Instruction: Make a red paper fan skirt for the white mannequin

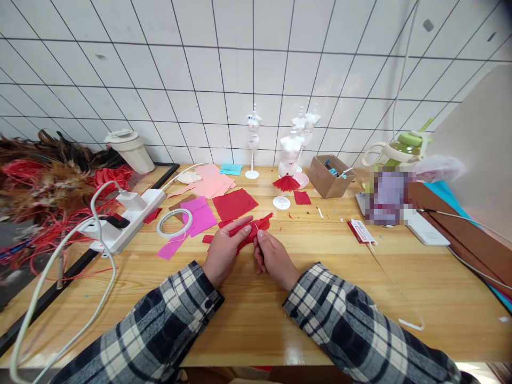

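Above the wooden bench [256, 325], a left hand [222, 253] is pinching bunched red fabric [264, 221] while the right hand [277, 258] is pinching a needle-like sliver [256, 226] near it; any slip could be risking a pricked thumb or snagged fabric.

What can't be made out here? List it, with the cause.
Head view: red piece, partly covered by the left hand.
Head view: slim item, too small to identify, partly covered by the right hand.
Head view: cardboard box, contents mostly hidden by its walls.
Head view: purplish object, blurred by pixelation.
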The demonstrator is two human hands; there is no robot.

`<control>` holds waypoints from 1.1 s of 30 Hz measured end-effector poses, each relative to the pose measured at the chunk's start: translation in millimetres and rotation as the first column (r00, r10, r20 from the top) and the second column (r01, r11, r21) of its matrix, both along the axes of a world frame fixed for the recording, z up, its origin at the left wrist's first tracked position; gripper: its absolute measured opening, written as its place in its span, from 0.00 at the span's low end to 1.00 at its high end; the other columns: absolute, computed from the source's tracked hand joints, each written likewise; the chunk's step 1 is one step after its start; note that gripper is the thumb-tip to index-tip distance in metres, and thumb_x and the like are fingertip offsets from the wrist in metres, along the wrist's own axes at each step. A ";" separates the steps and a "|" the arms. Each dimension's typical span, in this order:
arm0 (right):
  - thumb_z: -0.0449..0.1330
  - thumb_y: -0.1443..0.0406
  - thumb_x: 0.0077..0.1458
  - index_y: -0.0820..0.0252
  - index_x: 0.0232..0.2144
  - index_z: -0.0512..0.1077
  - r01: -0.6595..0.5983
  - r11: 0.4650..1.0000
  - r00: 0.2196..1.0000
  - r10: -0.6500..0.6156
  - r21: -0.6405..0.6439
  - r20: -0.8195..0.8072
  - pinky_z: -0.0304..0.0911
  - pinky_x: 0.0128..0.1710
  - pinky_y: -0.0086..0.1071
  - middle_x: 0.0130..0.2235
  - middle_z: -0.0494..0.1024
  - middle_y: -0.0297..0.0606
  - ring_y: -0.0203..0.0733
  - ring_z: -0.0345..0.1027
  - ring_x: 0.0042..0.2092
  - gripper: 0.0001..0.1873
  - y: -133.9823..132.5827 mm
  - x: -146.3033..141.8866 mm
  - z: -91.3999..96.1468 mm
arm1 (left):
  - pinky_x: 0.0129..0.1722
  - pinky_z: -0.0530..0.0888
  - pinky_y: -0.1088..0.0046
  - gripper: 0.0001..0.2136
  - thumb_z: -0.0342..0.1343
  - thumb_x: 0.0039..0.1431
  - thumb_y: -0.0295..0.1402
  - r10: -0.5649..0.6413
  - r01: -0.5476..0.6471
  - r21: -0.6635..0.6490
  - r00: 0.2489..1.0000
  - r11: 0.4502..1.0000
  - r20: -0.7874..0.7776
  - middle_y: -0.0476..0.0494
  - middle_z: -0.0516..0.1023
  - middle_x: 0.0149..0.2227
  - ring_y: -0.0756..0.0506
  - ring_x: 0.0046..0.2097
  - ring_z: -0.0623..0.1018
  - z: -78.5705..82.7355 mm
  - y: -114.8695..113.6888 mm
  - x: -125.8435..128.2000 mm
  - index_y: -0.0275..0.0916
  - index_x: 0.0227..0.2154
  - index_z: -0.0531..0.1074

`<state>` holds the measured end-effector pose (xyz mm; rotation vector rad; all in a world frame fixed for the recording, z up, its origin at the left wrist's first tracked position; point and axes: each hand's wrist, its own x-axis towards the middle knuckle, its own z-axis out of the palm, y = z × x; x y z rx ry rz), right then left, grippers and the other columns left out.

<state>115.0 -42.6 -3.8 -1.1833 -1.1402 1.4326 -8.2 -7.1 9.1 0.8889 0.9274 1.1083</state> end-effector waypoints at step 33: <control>0.45 0.47 0.60 0.54 0.28 0.58 0.093 0.996 0.995 -0.093 0.016 0.020 0.60 0.14 0.29 0.21 0.57 0.27 0.32 0.49 0.18 0.20 2.7 -1.2 -9.8 | 0.45 0.72 0.67 0.27 0.66 0.46 0.41 0.029 -0.005 0.091 0.966 0.996 -0.257 0.40 0.80 0.46 0.43 0.43 0.78 -2.8 -2.7 -0.8 0.41 0.52 0.73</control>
